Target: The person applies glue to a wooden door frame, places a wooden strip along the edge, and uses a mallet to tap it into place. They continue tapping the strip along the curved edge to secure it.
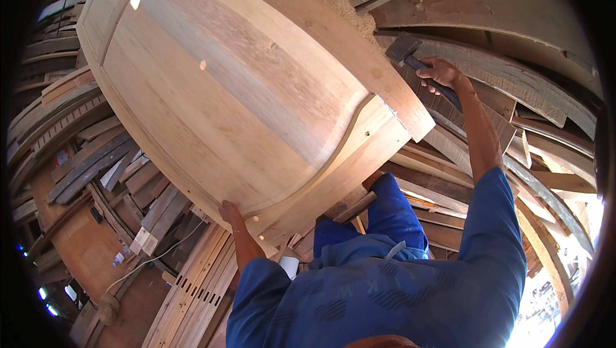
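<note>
From the head camera, the right arm rises from the lower right in a blue sleeve pushed back to the elbow, bare forearm stretched up and away from the body; the right hand (pixel 441 73) is wrapped in a fist round the dark handle of a hammer (pixel 410 58), thumb side toward the head of the tool; the hammer's blocky grey head sits up and to the left of the knuckles, just off the upper right corner of the door panel (pixel 244 85), near its edge but whether it touches the wood I cannot tell; the left arm comes up from the lower middle, also sleeved in blue, forearm bare; the left hand (pixel 230 212) is pressed against the lower edge of the panel, fingers tucked behind the frame rail and hidden, so the grip looks like a hooked hold on the rim rather than a spread palm; the panel itself is pale raw wood, a framed board with a curved rail at its near end, tilted and filling the upper left and centre, spanning between the two hands; a knee in blue trousers (pixel 391 210) sits under its lower right corner; stacked planks (pixel 96 155) lie to the left, and curved dark boards (pixel 513 59) fan out behind the hammer on the right.
</note>
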Tool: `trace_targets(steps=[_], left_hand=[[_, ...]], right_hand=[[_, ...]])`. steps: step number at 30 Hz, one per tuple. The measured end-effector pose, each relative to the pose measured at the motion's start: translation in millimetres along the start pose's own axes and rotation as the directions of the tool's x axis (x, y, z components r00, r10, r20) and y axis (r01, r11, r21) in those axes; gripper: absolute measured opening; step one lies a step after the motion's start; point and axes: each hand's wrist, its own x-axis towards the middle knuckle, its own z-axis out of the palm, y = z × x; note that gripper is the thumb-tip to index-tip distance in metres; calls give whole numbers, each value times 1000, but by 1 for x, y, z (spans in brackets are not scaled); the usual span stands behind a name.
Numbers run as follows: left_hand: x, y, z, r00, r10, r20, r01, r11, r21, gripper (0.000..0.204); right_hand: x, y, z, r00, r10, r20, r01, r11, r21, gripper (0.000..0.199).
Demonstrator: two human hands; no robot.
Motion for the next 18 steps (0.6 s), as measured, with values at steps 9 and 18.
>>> trace_targets(steps=[9, 18], left_hand=[[-18, -18, -57, 970, -227, 83, 240, 938, -250, 65], [-52, -113, -59, 804, -376, 461, 537, 791, -293, 75]], right_hand=[[3, 11, 11, 999, 24, -34, -22, 998, 51, 27], [5, -4, 22, 995, 13, -102, -27, 990, -136, 33]])
